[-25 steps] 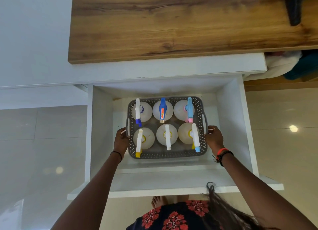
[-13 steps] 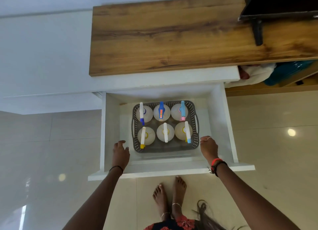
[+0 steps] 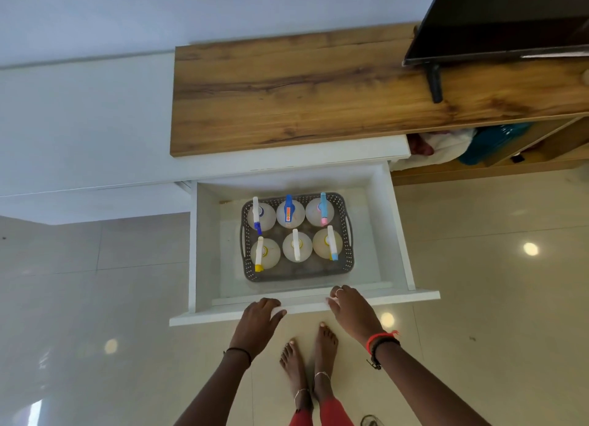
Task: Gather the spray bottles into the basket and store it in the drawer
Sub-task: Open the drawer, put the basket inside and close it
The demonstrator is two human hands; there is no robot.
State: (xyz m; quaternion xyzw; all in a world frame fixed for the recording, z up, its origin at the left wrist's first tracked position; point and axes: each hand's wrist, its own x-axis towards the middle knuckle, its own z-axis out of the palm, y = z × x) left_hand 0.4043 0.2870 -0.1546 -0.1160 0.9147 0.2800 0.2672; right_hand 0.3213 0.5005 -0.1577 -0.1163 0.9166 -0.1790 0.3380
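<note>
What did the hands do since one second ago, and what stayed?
Both hands let go of the basket and drew back: the left hand and right hand now touch the front of the drawer. The basket with six bottles stayed in the open drawer.

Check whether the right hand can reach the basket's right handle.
Probably yes: the drawer is open, nothing covers the basket's right handle, and the right hand rests on the drawer's front edge.
</note>
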